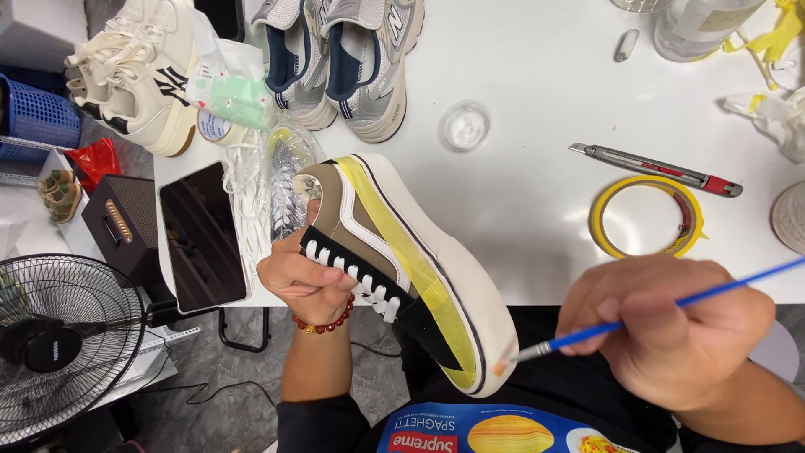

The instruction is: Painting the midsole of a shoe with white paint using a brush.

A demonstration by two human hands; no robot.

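My left hand (300, 281) grips a tan and black sneaker (394, 260) by its laced upper, holding it on its side over my lap. Yellow masking tape runs along the shoe above its thick white sole (457, 277). My right hand (671, 331) holds a thin blue-handled paintbrush (620, 323), and the bristle tip touches the sole's toe end, where a small orange-tinted spot shows. A red bead bracelet (323, 323) sits on my left wrist.
On the white table (520, 126) lie a roll of yellow tape (646, 218), a utility knife (654, 168), a small clear dish (465, 126), a dark phone (201, 235), loose white laces and two other pairs of sneakers (335, 59). A floor fan (59, 344) stands at left.
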